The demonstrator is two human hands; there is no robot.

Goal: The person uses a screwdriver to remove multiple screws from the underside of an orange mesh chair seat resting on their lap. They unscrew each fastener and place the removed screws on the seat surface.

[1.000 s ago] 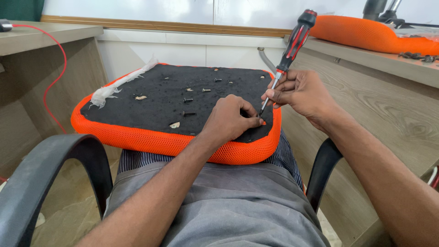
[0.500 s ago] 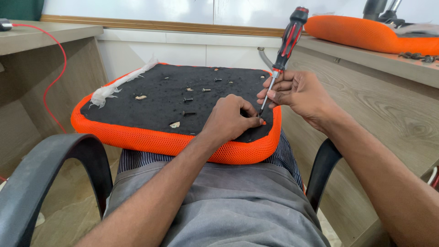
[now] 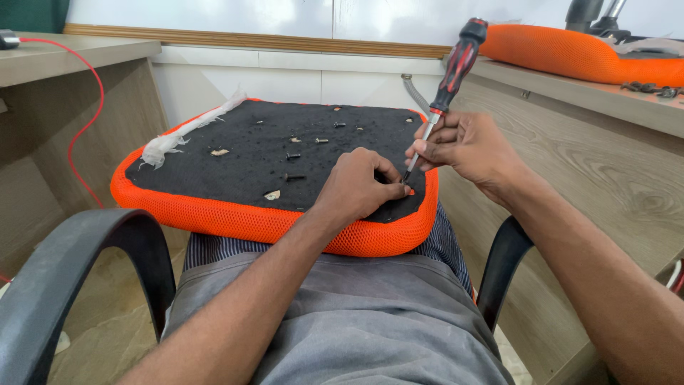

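Seat cushion (image 3: 235,153): upside down across the lap, black underside up, orange mesh rim all round; likely laid so to bring the fastened face within reach of both hands.
Right hand (image 3: 467,150): fingers pinched together low on the metal shank of the screwdriver (image 3: 447,75), not on the handle; presumably for fine steering of the tip.
Screwdriver: red-and-black handle tilted up and away to the right, tip down at the near right corner of the black underside, just beside the left fingertips.
Left hand (image 3: 356,187): curled, knuckles up, resting on the black fabric at that same corner, fingertips closed against the spot under the tip; whatever small piece is pinched there, too hidden to tell.
Loose screws (image 3: 293,155): several dark ones lying on the black underside, well apart from the hands, with pale scraps (image 3: 272,194) among them.
White shred (image 3: 178,137): torn fabric trailing over the far left edge of the rim.
Second orange cushion (image 3: 577,53): on the wooden counter (image 3: 591,164) to the right, small dark hardware beside it.
Red cable (image 3: 89,114): hanging off the desk on the left.
Chair armrests (image 3: 78,264): black, either side of the lap.
Packages, labels, signs: none visible anywhere.
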